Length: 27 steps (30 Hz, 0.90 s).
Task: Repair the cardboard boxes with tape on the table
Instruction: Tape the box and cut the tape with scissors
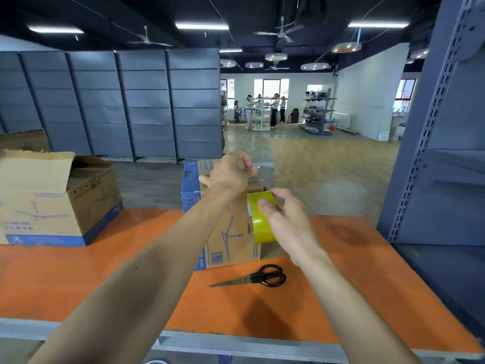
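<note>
A closed cardboard box (223, 240) with blue edges and a fan drawing stands in the middle of the orange table (105, 271). My right hand (286, 222) grips a yellow tape roll (259, 219) just above the box's near right corner. My left hand (231, 172) is raised over the box's far side and pinches the free end of a clear strip of tape (259, 177) pulled from the roll. A second, larger box (52, 203) with open, torn flaps sits at the table's left.
Black-handled scissors (259, 278) lie on the table in front of the middle box. A grey metal shelf upright (430, 122) rises at the right. Grey panels line the back left, and several people stand far off across the room.
</note>
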Motion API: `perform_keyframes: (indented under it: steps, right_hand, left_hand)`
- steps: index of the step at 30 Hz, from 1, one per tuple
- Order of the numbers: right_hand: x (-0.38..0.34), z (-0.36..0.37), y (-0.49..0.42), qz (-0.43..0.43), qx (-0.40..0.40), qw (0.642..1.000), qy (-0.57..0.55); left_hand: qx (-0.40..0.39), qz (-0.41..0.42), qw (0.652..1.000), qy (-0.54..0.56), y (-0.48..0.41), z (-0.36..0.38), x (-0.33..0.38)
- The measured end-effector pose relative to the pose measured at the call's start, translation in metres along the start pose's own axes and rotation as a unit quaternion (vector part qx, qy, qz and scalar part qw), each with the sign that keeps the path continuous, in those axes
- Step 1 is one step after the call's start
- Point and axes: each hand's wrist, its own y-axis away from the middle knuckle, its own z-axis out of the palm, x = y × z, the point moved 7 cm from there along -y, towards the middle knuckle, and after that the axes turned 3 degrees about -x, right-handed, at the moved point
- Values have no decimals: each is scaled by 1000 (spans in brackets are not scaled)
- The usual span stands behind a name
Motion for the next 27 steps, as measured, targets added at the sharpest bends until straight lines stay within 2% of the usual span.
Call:
perform_keyframes:
  steps: [14, 22, 24, 27]
  right_hand:
    - [2, -1, -1, 10, -4, 1000, 6]
    - [5, 1, 3, 14, -8, 1000, -7]
    - [6, 1, 3, 16, -7, 1000, -12]
    - [7, 2, 4, 20, -16, 1000, -15]
  left_hand:
    - [69, 22, 989, -130, 5, 3, 1]
    - [58, 32, 993, -102, 6, 0, 4]
    - [22, 73, 994, -72, 3, 0, 3]
    - [-112, 148, 981, -46, 5, 0, 2]
